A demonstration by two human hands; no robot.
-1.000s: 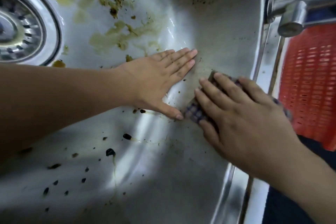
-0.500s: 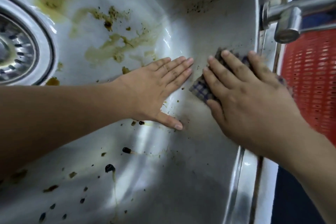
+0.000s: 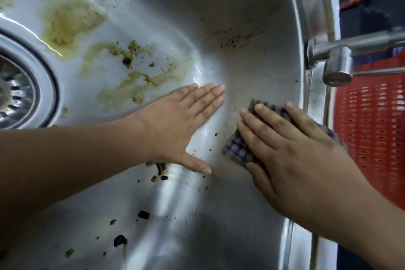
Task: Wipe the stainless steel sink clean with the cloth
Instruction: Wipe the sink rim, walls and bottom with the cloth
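Observation:
The stainless steel sink (image 3: 236, 2) fills the view, with yellow-brown smears and dark crumbs on its floor and wall. My right hand (image 3: 289, 155) presses a blue-and-beige checked cloth (image 3: 237, 151) flat against the right wall of the sink, just below the rim. Most of the cloth is hidden under the palm and fingers. My left hand (image 3: 177, 125) lies flat on the curved corner to the left of the cloth, fingers together and thumb spread, holding nothing.
The drain strainer (image 3: 15, 94) sits at the left edge. A steel tap (image 3: 341, 59) juts over the sink's right rim. A red perforated basket (image 3: 372, 129) stands beyond the rim on the right. Dark blobs (image 3: 143, 215) dot the near floor of the sink.
My right hand with the cloth slid up the right wall, then came back down a little. The left hand stayed flat in about the same place.

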